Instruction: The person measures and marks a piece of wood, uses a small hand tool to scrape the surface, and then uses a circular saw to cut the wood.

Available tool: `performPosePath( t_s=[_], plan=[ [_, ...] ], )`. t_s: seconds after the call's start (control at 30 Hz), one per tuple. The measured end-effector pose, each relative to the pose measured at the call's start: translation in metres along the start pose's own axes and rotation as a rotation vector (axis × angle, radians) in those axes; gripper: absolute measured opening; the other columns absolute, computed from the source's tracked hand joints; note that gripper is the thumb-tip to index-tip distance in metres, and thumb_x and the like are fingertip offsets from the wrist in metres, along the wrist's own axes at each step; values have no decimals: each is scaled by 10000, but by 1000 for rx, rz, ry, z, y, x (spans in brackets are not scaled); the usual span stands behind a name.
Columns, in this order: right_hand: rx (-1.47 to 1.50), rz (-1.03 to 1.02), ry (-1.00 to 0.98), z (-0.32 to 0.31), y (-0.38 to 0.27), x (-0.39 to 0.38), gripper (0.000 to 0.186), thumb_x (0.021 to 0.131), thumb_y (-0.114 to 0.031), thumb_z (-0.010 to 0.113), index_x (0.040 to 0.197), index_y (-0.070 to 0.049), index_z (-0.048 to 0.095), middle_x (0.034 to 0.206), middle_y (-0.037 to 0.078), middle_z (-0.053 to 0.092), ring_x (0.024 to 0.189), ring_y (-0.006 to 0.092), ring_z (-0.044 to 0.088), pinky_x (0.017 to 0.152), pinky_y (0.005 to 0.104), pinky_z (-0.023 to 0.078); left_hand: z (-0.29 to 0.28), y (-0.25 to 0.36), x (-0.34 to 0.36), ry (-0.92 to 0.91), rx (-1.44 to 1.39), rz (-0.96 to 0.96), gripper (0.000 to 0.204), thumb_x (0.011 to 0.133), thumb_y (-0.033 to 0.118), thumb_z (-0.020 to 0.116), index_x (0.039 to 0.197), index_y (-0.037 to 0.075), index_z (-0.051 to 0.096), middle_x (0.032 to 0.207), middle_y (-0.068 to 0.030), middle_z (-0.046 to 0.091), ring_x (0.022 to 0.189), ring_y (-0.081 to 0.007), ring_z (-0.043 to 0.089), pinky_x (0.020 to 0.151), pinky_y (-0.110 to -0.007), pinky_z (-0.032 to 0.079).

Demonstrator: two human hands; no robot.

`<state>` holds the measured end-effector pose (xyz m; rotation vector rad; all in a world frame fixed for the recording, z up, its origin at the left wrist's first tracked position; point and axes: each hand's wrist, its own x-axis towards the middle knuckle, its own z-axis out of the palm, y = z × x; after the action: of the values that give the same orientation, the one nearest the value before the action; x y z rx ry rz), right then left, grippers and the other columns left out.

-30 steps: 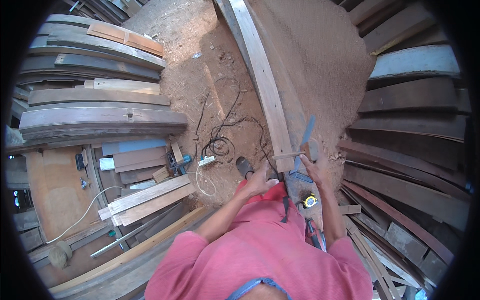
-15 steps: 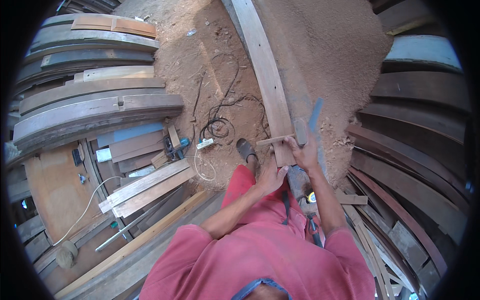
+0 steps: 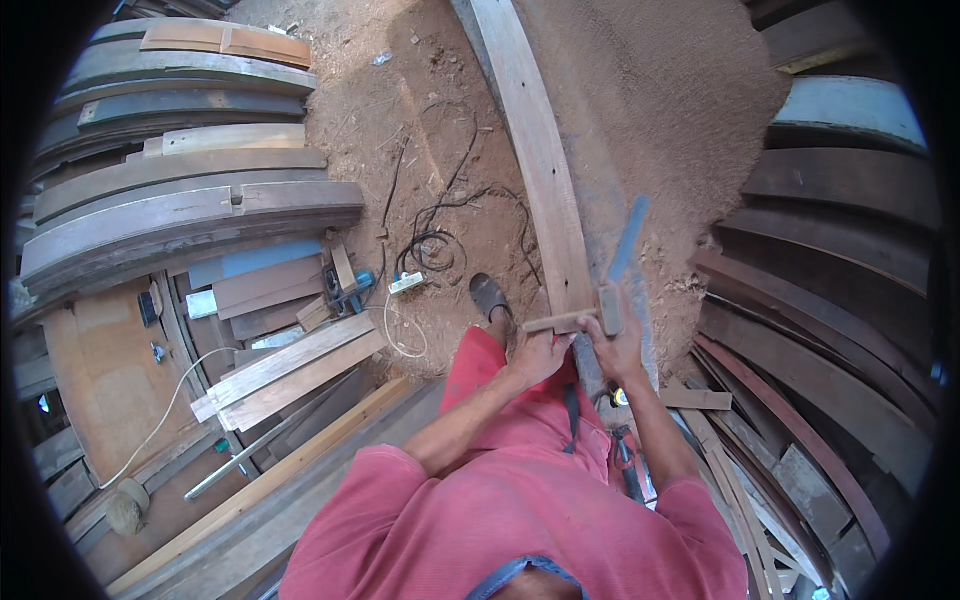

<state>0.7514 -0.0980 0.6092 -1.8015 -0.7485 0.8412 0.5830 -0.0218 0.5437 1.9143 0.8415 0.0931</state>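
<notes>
A long wooden board [image 3: 545, 165] runs away from me, its near end between my hands. Across that end lies the thin bar of a wooden try square [image 3: 553, 323], its thick block against the board's right edge. My right hand [image 3: 617, 350] is closed round the block, thumb toward the bar. My left hand [image 3: 543, 357] is closed at the near end of the board, just below the bar; its fingertips are partly hidden. A blue strip [image 3: 628, 238] sticks out just beyond the right hand. A yellow tape measure [image 3: 620, 397] shows partly beside my right forearm.
Stacked planks [image 3: 190, 215] fill the left side, and more timber [image 3: 820, 250] lines the right. A blue power tool [image 3: 350, 290] and a white power strip [image 3: 406, 283] with coiled black cable [image 3: 432, 250] lie on the left. My sandalled foot [image 3: 490, 295] stands beside the board.
The try square has come toward me along the board to its near end, with my right hand on it. My left hand has shifted slightly, staying at the board's end.
</notes>
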Motion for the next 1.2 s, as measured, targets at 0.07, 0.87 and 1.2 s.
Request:
performPosePath(
  t_s=[0.07, 0.87, 1.2],
  plan=[
    [-98, -129, 62, 4, 20, 26, 651, 866, -215, 795, 1398, 29, 510, 1296, 240, 630, 1213, 320, 623, 1029, 422, 476, -12, 21, 2, -105, -74, -143, 598, 950, 197, 651, 1435, -60, 412, 1119, -297, 676, 1062, -462, 663, 918, -527, 522],
    [-68, -186, 106, 4, 7, 36, 704, 872, -258, 776, 1429, 45, 471, 1286, 272, 629, 1247, 372, 613, 1042, 416, 465, 0, 8, 4, -26, 74, -127, 809, 940, 211, 674, 1547, -49, 208, 1048, -272, 705, 974, -439, 699, 830, -491, 563],
    [-9, -21, 52, 19, 22, 68, 694, 857, -231, 791, 1435, 7, 490, 1245, 225, 670, 1162, 321, 665, 1026, 388, 479, -8, 17, 3, -78, -52, -352, 434, 930, 291, 701, 1242, 11, 589, 997, -239, 713, 1009, -416, 688, 842, -501, 541]
  ],
)
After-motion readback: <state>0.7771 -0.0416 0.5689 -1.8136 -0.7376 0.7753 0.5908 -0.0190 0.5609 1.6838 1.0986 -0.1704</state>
